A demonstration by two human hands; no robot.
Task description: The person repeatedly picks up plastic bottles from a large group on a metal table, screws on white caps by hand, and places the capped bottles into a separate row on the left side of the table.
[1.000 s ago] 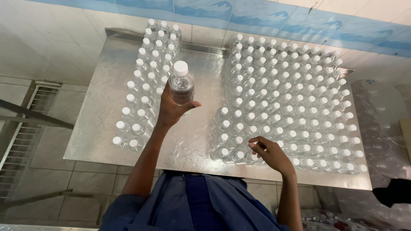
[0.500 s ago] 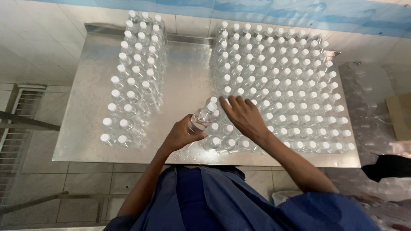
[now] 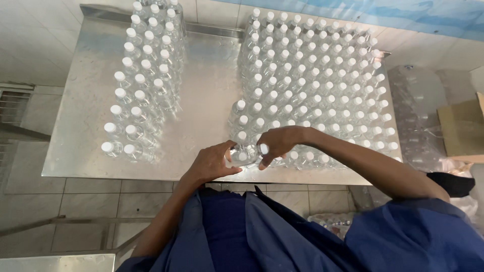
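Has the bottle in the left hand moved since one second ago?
Yes. The bottle came down from above the bare strip of the table to the near edge, at the big bottle group's front corner, with both hands on it.

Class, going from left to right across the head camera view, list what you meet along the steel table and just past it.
Smaller block of white-capped bottles → bare steel table → larger block of bottles → clear plastic-wrapped bundle → cardboard box.

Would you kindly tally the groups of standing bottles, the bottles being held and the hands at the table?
Groups of standing bottles: 2, left group, right group
Held bottle: 1
Hands: 2, left hand, right hand
Total: 5
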